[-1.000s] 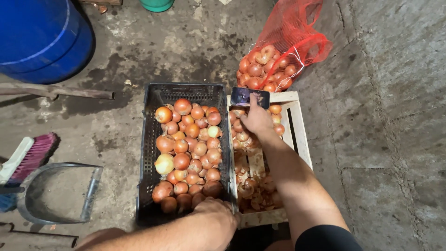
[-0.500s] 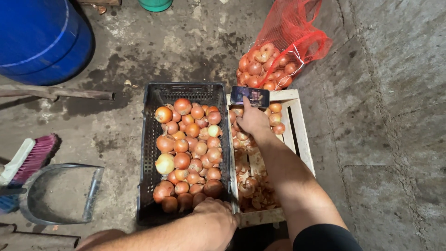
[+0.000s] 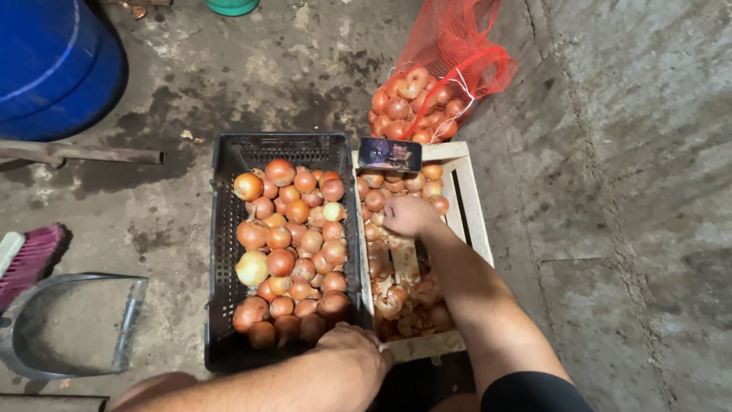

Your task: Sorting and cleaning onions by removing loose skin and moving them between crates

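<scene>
A right hand (image 3: 408,215) curls its fingers over onions in a wooden crate (image 3: 473,221), best lifted singly, while the left hand (image 3: 352,343), fingers closed, grips the black crate (image 3: 221,229) beside it

The black crate (image 3: 229,229) looks like hard plastic with perforated, matt walls; the pale crate (image 3: 473,206) beside it is rough bare wood; the onions (image 3: 293,236) have smooth, dry, slightly glossy skins, and loose papery peel (image 3: 415,305) lies in the wooden crate; the red sack (image 3: 465,46) is thin plastic netting; the phone (image 3: 390,153) has a glossy glass face; the floor (image 3: 625,191) is rough, stained concrete; the barrel (image 3: 53,61) is smooth blue plastic.
</scene>
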